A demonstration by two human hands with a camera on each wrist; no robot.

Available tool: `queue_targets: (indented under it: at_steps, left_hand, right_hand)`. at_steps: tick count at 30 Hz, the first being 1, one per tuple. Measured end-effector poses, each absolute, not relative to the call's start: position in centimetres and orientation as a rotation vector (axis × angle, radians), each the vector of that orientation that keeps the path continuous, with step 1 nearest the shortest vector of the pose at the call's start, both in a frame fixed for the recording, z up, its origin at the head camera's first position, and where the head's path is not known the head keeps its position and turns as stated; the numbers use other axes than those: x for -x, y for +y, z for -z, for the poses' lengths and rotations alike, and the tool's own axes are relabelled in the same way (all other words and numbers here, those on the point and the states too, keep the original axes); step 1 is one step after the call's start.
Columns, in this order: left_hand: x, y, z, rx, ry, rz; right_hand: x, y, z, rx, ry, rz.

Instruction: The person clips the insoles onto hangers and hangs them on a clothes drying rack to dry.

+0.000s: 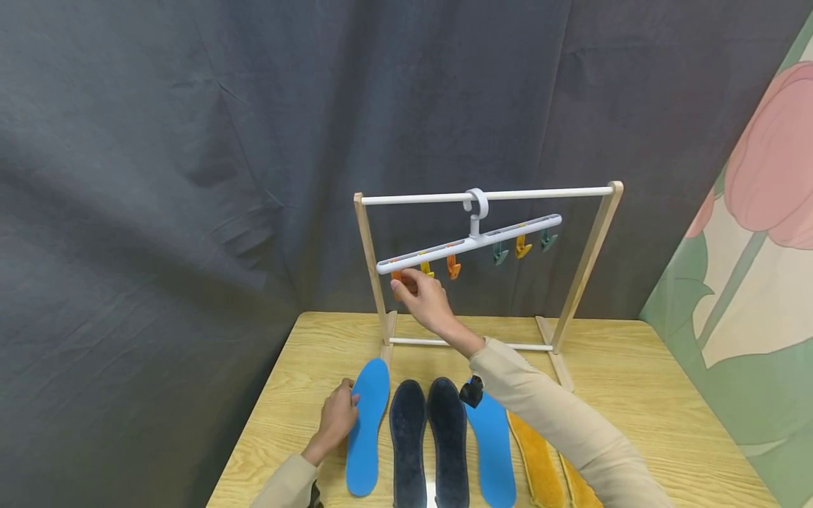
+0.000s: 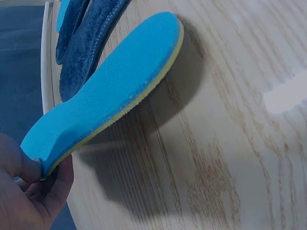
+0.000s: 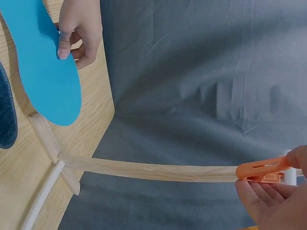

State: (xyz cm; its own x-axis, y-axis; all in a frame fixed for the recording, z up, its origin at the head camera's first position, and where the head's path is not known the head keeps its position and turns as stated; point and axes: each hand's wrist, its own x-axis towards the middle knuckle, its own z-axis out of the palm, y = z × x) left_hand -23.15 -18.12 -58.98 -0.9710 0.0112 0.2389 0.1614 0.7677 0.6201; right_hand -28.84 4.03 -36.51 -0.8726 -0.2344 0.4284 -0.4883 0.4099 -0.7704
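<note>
My left hand [image 1: 339,415] pinches the edge of a blue insole [image 1: 368,427] near its front end. In the left wrist view the insole [image 2: 110,88] shows a yellow underside and is lifted off the table at the held end, casting a shadow. My right hand [image 1: 427,300] is raised to the low left end of a white clip hanger [image 1: 470,243]. Between its thumb and fingers, in the right wrist view, is an orange clothespin [image 3: 261,170]. Whether that clip's mouth is parted is unclear.
The hanger hooks over the top bar [image 1: 540,193] of a wooden rack and tilts, with several coloured clips along it. Two dark plush insoles [image 1: 408,441], another blue insole [image 1: 494,448] and two orange-yellow insoles [image 1: 538,462] lie in a row on the wooden table [image 1: 660,423].
</note>
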Motion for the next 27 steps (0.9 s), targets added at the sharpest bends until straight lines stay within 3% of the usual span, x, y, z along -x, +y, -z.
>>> queue_targets:
  at_steps: [27]
  left_hand:
    - [24.1, -17.1, 57.2, 0.154, -2.606, 1.036]
  right_hand:
    - [28.8, 3.5, 36.6, -0.561, -2.337, -1.475]
